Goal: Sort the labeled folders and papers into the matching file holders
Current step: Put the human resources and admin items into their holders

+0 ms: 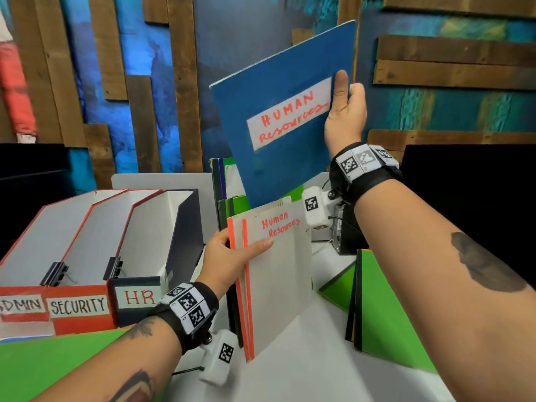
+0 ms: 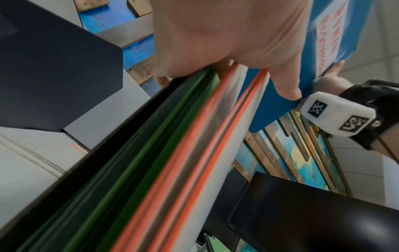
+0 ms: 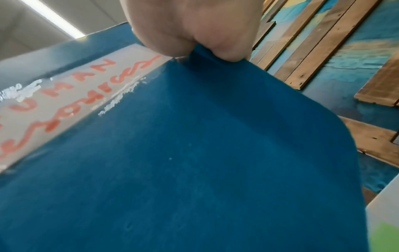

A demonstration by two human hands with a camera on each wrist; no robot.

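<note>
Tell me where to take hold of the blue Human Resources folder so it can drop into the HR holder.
Hold the blue folder by its right edge, coming from the right, as the right hand does now: thumb on the front, grip beside the label. That leaves the lower edge free to enter the HR holder.

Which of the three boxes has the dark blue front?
The HR file holder, the rightmost of the three. Its front is dark blue, while the SECURITY file holder and ADMIN file holder beside it have red fronts.

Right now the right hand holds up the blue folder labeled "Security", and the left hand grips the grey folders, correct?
Not quite: in the head view, the blue folder in the right hand reads "Human Resources". The left hand does grip the grey folders.
</note>
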